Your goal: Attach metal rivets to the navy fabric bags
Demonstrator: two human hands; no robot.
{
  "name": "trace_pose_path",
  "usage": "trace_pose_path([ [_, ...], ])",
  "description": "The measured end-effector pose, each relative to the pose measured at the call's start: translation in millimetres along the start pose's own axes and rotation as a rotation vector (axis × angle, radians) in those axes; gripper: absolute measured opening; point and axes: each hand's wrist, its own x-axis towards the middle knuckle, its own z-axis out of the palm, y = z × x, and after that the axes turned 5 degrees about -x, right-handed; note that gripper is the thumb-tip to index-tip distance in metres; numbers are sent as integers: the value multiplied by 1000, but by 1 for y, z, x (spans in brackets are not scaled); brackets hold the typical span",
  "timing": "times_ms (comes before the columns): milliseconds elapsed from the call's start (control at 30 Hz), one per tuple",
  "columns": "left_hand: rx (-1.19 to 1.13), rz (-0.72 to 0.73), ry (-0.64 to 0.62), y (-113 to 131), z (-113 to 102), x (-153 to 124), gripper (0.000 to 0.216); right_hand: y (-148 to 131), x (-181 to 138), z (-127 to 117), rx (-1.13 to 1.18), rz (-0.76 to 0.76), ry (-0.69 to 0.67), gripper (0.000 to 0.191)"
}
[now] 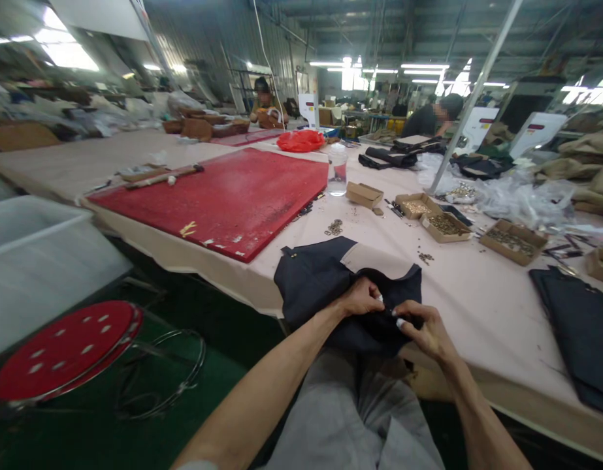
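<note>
A black fabric piece (311,277) with a beige patch lies bunched over the table's front edge and hangs toward my lap. A small brass-coloured fitting shows near its left corner. My left hand (364,297) is closed in a pinch on a fold of the fabric. Close beside it, my right hand (423,326) pinches the same fold, thumb and fingers together. White wrapping covers some of the fingertips. Any small part between the fingertips is too small to make out.
Metal rings (334,227) and small cardboard boxes of hardware (445,226) lie beyond the fabric. A red board (223,196) with a hammer (166,176) is to the left. Stacked black pieces (575,333) lie right. A red stool (68,349) stands at lower left. Two people work farther back.
</note>
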Motion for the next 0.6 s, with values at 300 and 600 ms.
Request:
trace_pose_path([
  [300, -49, 66, 62, 2, 2, -4, 14, 8, 2, 14, 89, 221, 51, 17],
  [600, -27, 46, 103, 6, 5, -1, 14, 13, 3, 17, 203, 243, 123, 28],
])
